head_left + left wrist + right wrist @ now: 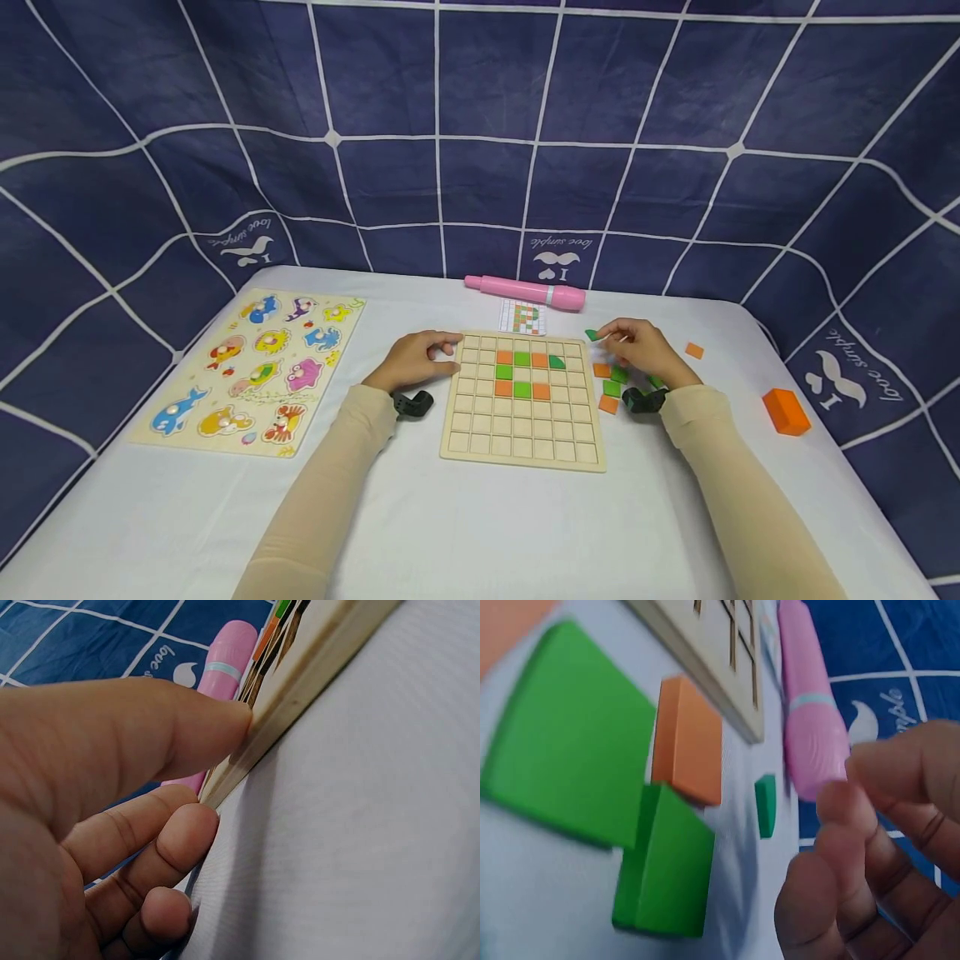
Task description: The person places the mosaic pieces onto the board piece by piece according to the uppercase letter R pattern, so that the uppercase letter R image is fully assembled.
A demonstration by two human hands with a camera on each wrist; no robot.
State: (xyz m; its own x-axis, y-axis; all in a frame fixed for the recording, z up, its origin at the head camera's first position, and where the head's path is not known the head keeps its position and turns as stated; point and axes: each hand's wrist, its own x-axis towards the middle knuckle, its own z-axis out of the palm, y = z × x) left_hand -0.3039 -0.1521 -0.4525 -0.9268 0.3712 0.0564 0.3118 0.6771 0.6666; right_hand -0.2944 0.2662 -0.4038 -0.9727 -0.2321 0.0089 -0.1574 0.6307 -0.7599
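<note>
A wooden grid board (522, 426) lies in the middle of the table with orange and green tiles in some cells, among them a rounded dark green tile (557, 362). My left hand (412, 360) rests against its upper left corner; the straight thumb (214, 724) touches the edge in the left wrist view, the other fingers lie loosely bent. Off the board's upper right corner is another dark green tile (766, 806). My right hand (633, 343) is beside it, fingertips loosely bent and apart from it in the right wrist view, nothing visible between them.
Loose orange and green tiles (612, 388) lie right of the board, with one orange tile (694, 351) farther out. An orange block (786, 412) stands at the far right. Behind the board are a pattern card (522, 317) and pink pen-like object (525, 291). A sea-animal puzzle (251, 375) lies left.
</note>
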